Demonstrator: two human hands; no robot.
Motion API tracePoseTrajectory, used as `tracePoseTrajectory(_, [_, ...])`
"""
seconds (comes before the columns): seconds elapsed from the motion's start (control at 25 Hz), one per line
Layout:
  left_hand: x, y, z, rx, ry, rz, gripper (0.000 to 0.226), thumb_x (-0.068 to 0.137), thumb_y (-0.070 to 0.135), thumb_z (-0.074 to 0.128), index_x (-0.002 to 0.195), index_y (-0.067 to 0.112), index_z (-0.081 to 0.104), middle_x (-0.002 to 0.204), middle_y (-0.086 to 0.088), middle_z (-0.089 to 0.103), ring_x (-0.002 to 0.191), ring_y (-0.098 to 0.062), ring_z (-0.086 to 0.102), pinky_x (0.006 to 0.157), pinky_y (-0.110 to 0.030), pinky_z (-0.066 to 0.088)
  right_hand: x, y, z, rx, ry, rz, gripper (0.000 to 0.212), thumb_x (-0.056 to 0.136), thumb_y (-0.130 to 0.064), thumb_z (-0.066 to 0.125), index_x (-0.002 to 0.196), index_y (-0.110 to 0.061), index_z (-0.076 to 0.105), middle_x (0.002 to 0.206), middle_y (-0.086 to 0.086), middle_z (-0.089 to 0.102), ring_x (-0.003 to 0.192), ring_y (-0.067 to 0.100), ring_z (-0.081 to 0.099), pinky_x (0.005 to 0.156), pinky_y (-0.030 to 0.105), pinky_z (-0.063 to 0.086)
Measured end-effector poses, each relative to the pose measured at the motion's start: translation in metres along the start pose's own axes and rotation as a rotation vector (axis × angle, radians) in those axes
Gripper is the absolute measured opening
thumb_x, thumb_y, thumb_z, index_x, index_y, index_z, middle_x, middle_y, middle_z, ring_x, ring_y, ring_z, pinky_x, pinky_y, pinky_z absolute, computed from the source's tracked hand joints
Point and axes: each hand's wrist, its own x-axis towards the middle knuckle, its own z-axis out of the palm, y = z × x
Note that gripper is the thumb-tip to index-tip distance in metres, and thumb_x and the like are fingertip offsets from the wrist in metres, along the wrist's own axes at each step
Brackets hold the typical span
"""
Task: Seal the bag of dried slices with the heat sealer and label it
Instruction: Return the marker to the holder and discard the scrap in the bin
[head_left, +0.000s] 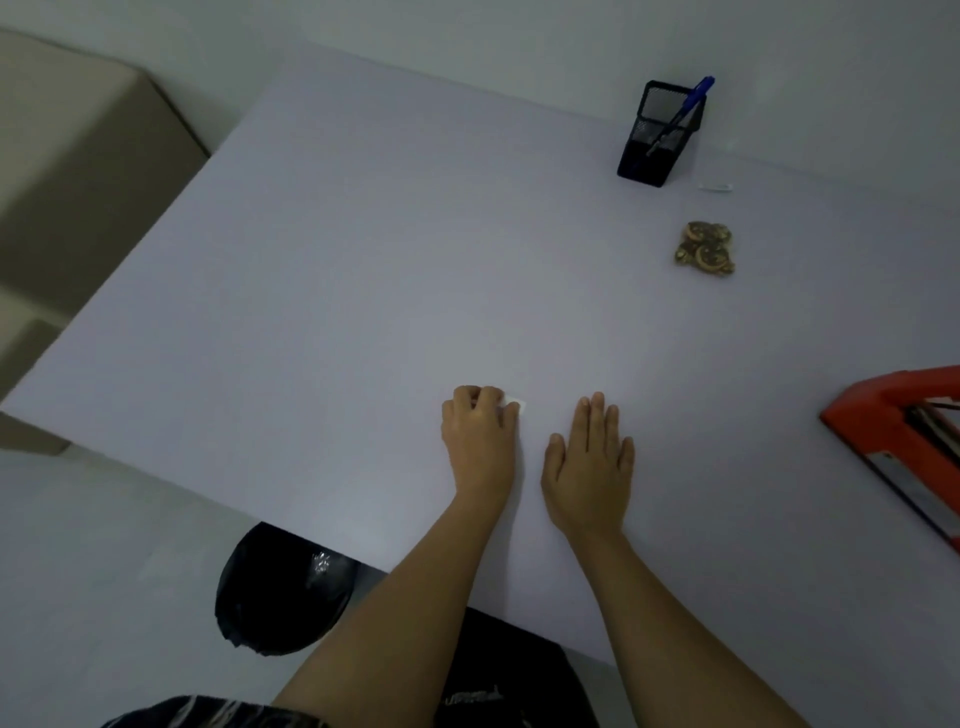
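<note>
At 6 o'clock on the table (363, 260), both hands are resting.
Left hand (480, 431) is pinning a white label (515, 406) under curled fingers; right hand (589, 462) is lying flat, fingers together. Heat sealer (893, 415) is sitting at 3 o'clock; bag of dried slices (705, 249) is lying well apart at 1 o'clock, pen holder (657, 140) beyond it.

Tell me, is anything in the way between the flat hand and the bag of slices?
Nothing visible. Only bare table lies between the right hand and the bag; the sealer sits off to the side.

1 head cam, wide-angle, looks fwd & down over table (363, 270).
</note>
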Motion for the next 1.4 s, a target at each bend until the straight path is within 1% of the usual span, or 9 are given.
tracePoseTrajectory(0.12, [0.000,-0.001,0.002,0.036,0.045,0.049,0.011,0.086,0.015,0.063,0.090,0.006,0.066,0.092,-0.012,0.062,0.087,-0.027,0.050,0.074,-0.042,0.048,0.000,0.000,0.001,-0.004,0.009,-0.008,0.066,0.089,-0.040,0.011,0.144,-0.006,0.020,0.154,0.011,0.020,0.143,0.027,0.016,0.113,0.048,0.015])
tracePoseTrajectory(0.24, [0.000,0.000,-0.005,-0.034,0.017,0.028,0.014,0.090,0.019,0.058,0.096,0.007,0.064,0.097,-0.009,0.062,0.094,-0.023,0.050,0.079,-0.033,0.045,0.003,0.001,-0.001,-0.001,-0.014,-0.022,0.062,0.092,-0.037,0.017,0.144,-0.005,0.020,0.155,0.012,0.018,0.143,0.028,0.014,0.113,0.049,0.014])
tracePoseTrajectory(0.52, [-0.036,-0.025,-0.083,-0.592,0.193,-0.377,0.010,0.088,0.024,0.061,0.097,0.019,0.061,0.091,0.011,0.063,0.083,-0.004,0.061,0.068,-0.009,0.044,-0.025,-0.049,-0.006,0.153,-0.065,-0.313,0.056,0.096,-0.031,0.029,0.145,-0.007,0.017,0.156,0.010,0.012,0.144,0.024,0.008,0.115,0.043,0.010])
tracePoseTrajectory(0.8, [-0.089,-0.142,-0.196,-0.740,0.564,-0.590,0.024,0.082,0.012,0.065,0.103,0.022,0.058,0.095,0.010,0.062,0.081,-0.002,0.060,0.071,-0.015,0.047,-0.128,-0.185,0.029,0.323,-0.211,-0.697,0.055,0.093,-0.031,0.028,0.144,-0.009,0.023,0.154,0.008,0.021,0.143,0.020,0.015,0.114,0.032,0.011])
tracePoseTrajectory(0.92, [-0.115,-0.211,-0.231,-0.688,0.606,-0.698,0.028,0.083,0.009,0.063,0.108,0.021,0.056,0.094,0.010,0.059,0.081,-0.007,0.059,0.068,-0.014,0.044,-0.175,-0.225,0.065,0.246,-0.256,-0.847,0.053,0.093,-0.030,0.028,0.140,-0.006,0.032,0.148,0.012,0.035,0.138,0.025,0.030,0.111,0.037,0.023])
tracePoseTrajectory(1.04, [-0.133,-0.276,-0.246,-0.569,0.571,-0.773,0.030,0.082,0.004,0.062,0.108,0.017,0.056,0.085,0.007,0.054,0.079,-0.015,0.058,0.069,-0.022,0.048,-0.205,-0.238,0.113,0.161,-0.369,-0.946,0.053,0.092,-0.032,0.029,0.139,-0.007,0.035,0.146,0.011,0.039,0.137,0.025,0.033,0.111,0.044,0.030])
tracePoseTrajectory(1.12, [-0.140,-0.317,-0.243,-0.527,0.526,-0.828,0.029,0.081,0.003,0.063,0.106,0.017,0.056,0.080,0.007,0.053,0.075,-0.016,0.057,0.069,-0.026,0.050,-0.212,-0.239,0.151,0.108,-0.448,-0.962,0.055,0.092,-0.034,0.027,0.139,-0.006,0.034,0.147,0.011,0.037,0.138,0.024,0.030,0.111,0.046,0.031])
tracePoseTrajectory(1.2, [-0.137,-0.360,-0.226,-0.524,0.484,-0.850,0.026,0.083,0.005,0.063,0.104,0.017,0.057,0.080,0.005,0.056,0.071,-0.011,0.056,0.064,-0.020,0.047,-0.206,-0.240,0.198,0.073,-0.487,-0.944,0.059,0.092,-0.037,0.024,0.141,-0.006,0.030,0.150,0.012,0.031,0.140,0.023,0.025,0.114,0.042,0.026])
tracePoseTrajectory(1.4, [-0.113,-0.473,-0.144,-0.470,0.459,-0.868,0.011,0.087,0.018,0.061,0.092,0.015,0.069,0.081,0.005,0.065,0.074,-0.006,0.058,0.067,-0.015,0.042,-0.166,-0.234,0.335,0.112,-0.602,-0.688,0.058,0.097,-0.032,0.036,0.145,-0.007,0.016,0.155,0.012,0.015,0.142,0.022,0.015,0.114,0.030,0.016])
